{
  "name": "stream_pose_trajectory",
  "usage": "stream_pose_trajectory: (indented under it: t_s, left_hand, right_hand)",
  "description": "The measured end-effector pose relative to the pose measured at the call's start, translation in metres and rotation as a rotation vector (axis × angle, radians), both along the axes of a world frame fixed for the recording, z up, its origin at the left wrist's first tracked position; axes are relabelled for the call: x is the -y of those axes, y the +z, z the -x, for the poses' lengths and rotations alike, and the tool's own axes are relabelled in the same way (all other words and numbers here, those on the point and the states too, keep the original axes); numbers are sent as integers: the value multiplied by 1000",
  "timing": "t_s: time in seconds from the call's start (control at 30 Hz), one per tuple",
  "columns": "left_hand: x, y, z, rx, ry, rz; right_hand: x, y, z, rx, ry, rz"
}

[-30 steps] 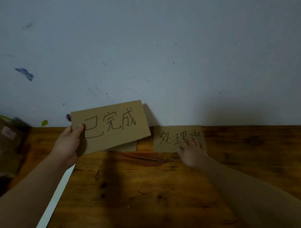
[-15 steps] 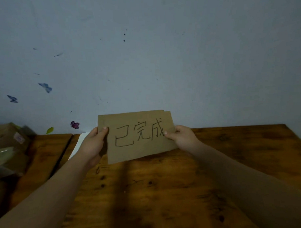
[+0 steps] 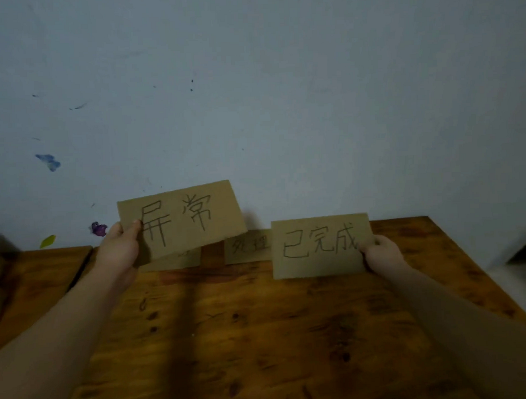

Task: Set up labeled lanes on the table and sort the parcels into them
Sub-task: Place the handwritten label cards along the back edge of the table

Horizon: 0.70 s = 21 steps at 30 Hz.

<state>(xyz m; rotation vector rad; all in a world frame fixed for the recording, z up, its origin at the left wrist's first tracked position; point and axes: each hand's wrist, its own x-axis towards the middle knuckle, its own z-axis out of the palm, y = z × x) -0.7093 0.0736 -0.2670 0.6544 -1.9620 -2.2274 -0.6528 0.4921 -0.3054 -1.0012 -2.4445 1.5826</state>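
My left hand [image 3: 119, 249] pinches the left edge of a brown cardboard label reading 异常 [image 3: 182, 218], held tilted above the table's back edge. My right hand [image 3: 381, 252] grips the right edge of a second label reading 已完成 [image 3: 320, 246], low over the wooden table [image 3: 260, 333]. Between them a third label reading 处理 [image 3: 248, 247] lies flat against the wall, partly covered by the 已完成 card. Another cardboard label [image 3: 174, 260] lies on the table under the 异常 card, its writing hidden. No parcels are clearly visible.
A pale wall [image 3: 252, 95] with small butterfly stickers rises right behind the table. A second wooden surface [image 3: 41, 275] adjoins on the left across a dark gap. The table's right edge drops off to a dark floor area [image 3: 523, 250].
Both hands held the stacked cards together half a second ago. They have since separated: my right hand carried the 已完成 card to the right, and my left hand keeps the 异常 card.
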Motion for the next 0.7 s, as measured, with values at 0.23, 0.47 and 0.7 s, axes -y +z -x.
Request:
stream_pose_trajectory:
  t_s: [0.23, 0.47, 0.7]
  left_hand:
    - [-76, -1, 27, -12, -23, 8]
    - [-174, -33, 59, 63, 4, 39]
    - [-233, -52, 83, 127, 22, 73]
  right_hand:
    - [-84, -31, 29, 128, -58, -89]
    - [-152, -74, 98, 173, 77, -92]
    - [-189, -117, 139, 213, 129, -14]
